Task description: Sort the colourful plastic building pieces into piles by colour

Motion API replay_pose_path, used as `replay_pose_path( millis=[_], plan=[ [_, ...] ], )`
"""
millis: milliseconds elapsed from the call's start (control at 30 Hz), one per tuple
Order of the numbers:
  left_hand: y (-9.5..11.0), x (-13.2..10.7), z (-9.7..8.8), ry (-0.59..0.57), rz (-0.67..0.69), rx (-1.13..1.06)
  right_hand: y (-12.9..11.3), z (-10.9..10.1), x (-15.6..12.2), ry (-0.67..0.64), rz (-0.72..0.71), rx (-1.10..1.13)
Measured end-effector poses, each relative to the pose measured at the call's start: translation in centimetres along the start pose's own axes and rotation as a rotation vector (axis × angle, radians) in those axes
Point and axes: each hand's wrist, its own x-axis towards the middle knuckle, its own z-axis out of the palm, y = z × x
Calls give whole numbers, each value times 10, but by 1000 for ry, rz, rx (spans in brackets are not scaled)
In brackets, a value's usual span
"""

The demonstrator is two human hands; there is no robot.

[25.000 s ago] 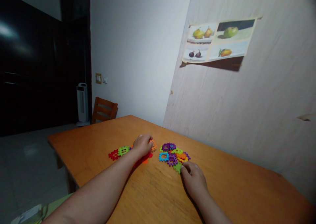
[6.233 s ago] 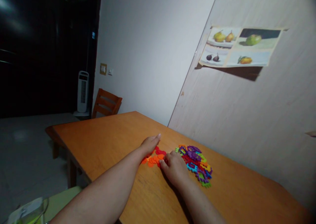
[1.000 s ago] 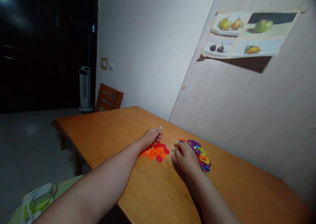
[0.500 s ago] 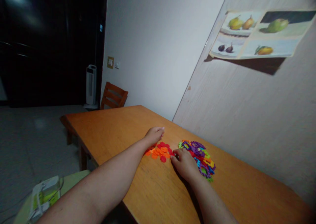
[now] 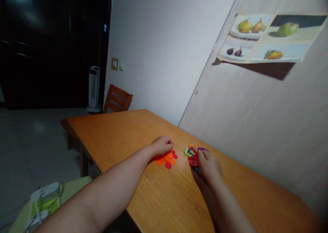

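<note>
My left hand (image 5: 162,145) is curled closed just above the far side of a small pile of orange and red scalloped discs (image 5: 167,158). Whatever its fingers hold, if anything, is hidden. My right hand (image 5: 210,164) has its thumb and fingers pinched together over a second pile of mixed-colour toothed rings and gear-like pieces (image 5: 190,152). Right beside those fingertips is a red toothed piece (image 5: 193,161); I cannot tell whether it is gripped or lies on the pile. The hand and wrist cover most of this pile.
Both piles lie on a wooden table (image 5: 115,133) set against the wall. A wooden chair (image 5: 117,99) stands at its far end. To the left, a pale green seat (image 5: 74,186) holds a white box-like item (image 5: 42,204) with a cord.
My right hand has moved right, from beside the orange and red discs to over the mixed pile, and its fingers have closed. My left hand has shifted slightly down and right.
</note>
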Motion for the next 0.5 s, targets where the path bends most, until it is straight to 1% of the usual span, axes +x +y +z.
replay_pose_path(
  millis=[100, 200, 300, 367, 500],
  plan=[
    [5, -5, -6, -74, 7, 70, 18, -7, 9, 5, 94, -36],
    [11, -12, -12, -81, 3, 106, 24, -5, 11, 38, 111, -3],
    [15, -17, -16, -60, 13, 124, 19, 1, 9, 79, 75, 61],
    [18, -19, -17, -62, 10, 181, 13, 5, 6, 91, 36, 96],
    [28, -22, -19, -134, -64, 427, 2, 15, -2, 99, -36, 127]
  ],
)
